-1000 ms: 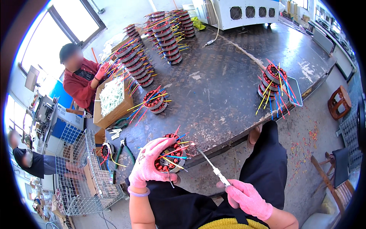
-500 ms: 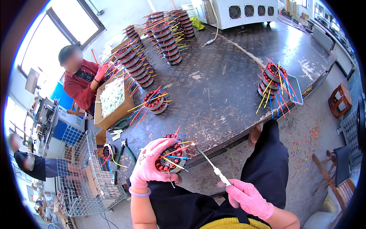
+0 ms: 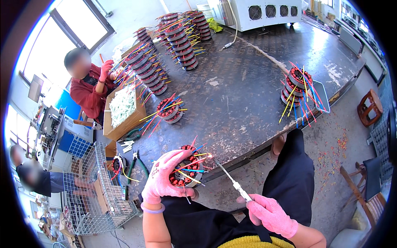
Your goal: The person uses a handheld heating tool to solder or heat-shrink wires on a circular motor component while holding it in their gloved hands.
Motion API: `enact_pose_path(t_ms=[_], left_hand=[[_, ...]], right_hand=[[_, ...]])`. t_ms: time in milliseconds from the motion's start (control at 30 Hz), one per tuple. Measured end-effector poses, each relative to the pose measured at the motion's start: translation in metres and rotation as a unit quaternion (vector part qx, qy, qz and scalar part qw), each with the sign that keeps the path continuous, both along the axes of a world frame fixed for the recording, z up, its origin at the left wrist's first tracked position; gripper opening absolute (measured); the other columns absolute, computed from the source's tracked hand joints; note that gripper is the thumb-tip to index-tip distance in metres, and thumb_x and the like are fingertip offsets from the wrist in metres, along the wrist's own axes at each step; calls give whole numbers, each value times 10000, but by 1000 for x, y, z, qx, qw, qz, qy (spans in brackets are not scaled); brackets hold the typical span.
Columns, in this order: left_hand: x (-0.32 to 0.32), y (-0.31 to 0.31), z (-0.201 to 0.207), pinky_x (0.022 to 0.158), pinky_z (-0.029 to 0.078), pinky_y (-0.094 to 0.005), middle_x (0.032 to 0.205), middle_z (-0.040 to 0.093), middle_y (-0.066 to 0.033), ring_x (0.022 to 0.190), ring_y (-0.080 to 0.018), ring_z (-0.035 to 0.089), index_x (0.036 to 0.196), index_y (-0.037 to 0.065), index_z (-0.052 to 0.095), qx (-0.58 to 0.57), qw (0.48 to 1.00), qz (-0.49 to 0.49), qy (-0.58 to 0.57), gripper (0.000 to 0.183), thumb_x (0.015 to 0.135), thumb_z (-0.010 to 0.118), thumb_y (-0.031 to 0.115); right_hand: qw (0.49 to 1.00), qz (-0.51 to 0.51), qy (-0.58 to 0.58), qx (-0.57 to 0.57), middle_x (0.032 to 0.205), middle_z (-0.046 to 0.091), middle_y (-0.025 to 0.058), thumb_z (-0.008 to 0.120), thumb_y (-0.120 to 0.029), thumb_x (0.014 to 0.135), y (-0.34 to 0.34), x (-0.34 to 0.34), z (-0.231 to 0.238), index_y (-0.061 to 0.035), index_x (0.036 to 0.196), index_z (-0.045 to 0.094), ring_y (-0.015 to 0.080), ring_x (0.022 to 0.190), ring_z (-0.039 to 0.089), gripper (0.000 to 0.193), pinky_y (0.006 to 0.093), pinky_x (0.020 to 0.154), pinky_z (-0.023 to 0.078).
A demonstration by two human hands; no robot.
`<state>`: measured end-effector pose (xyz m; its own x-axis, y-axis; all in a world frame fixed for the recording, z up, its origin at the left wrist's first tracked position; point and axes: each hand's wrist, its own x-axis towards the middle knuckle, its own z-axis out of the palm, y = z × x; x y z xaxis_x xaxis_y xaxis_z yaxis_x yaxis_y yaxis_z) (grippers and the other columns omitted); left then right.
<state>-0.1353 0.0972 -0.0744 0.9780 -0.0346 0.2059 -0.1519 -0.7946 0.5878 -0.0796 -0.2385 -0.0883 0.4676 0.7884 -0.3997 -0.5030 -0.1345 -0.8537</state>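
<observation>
At the near edge of the dark table (image 3: 252,93), a wound ring (image 3: 188,175) with red coils and coloured leads was held in the worker's left hand (image 3: 165,177). That pink-gloved hand was clasped firmly around the ring's nine o'clock side; whether the ring also rested on the table edge could not be told. The right hand (image 3: 271,217), likewise gloved, was closed around a slim tool (image 3: 239,188) with a white handle, which lay at four o'clock of the ring. Its thin metal shaft pointed up toward eleven o'clock, the tip next to the lead ends, where a small bright spot showed. Contact between tip and lead could not be confirmed.

Taking the held ring as the centre of the dial, I noted green-handled pliers (image 3: 140,165) at nine o'clock, with a second wound ring (image 3: 118,164) just beyond them. A cardboard box (image 3: 129,124) of white tubes stood between ten and eleven. A low stack (image 3: 170,113) of rings stood between eleven and twelve, and tall stacks (image 3: 182,47) stood farther off around twelve. Another stack (image 3: 294,87) stood near two o'clock, beside a shallow tray (image 3: 326,108). A co-worker (image 3: 87,93) in a red jacket sat at ten o'clock, behind the box.
</observation>
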Motion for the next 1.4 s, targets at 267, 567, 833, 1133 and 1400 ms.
enact_pose_path(t_ms=[267, 567, 833, 1133, 1400], left_hand=[[-1, 1, -1, 1008, 460, -431, 1232, 630, -205, 1140, -375, 622, 1265, -38, 598, 0, 1000, 2, -2, 1054, 471, 834, 614], [2, -12, 17, 1054, 426, -483, 1289, 609, -181, 1189, -381, 579, 1326, 8, 571, 47, 998, -17, -43, 1011, 476, 889, 454], [0, -47, 54, 1068, 429, -531, 1258, 624, -167, 1177, -336, 591, 1261, 4, 586, 139, 971, -32, -191, 917, 488, 909, 378], [44, 55, 62, 1074, 416, -426, 1352, 519, -167, 1246, -355, 528, 1421, 19, 469, 153, 972, 144, -103, 1024, 539, 905, 304], [115, 146, 15, 1099, 397, -395, 1394, 490, -165, 1293, -317, 504, 1458, 34, 437, 101, 967, 233, -17, 1009, 618, 889, 363]], right_hand=[[1000, -4, 6, -9, 654, 507, -14, 496, -254, 1043, 1, 0, 2, 31, 1320, 549, 61, 562, 405, 401, 219, 530, 322], [993, -80, 78, 28, 658, 474, -18, 479, -185, 1045, -12, 1, 0, 42, 1321, 547, 66, 573, 405, 364, 230, 528, 315], [991, -128, 48, 9, 618, 468, -40, 493, -208, 1050, -33, 17, 11, 33, 1307, 556, 45, 515, 370, 357, 217, 478, 261], [985, -163, -48, 18, 573, 406, -77, 487, -391, 1040, -32, 26, -7, -50, 1040, 608, 21, 440, 301, 361, 210, 407, 192], [986, -163, -27, 32, 578, 407, -76, 480, -335, 1049, -27, 42, -19, -1, 1221, 605, 21, 441, 293, 397, 210, 402, 181]])
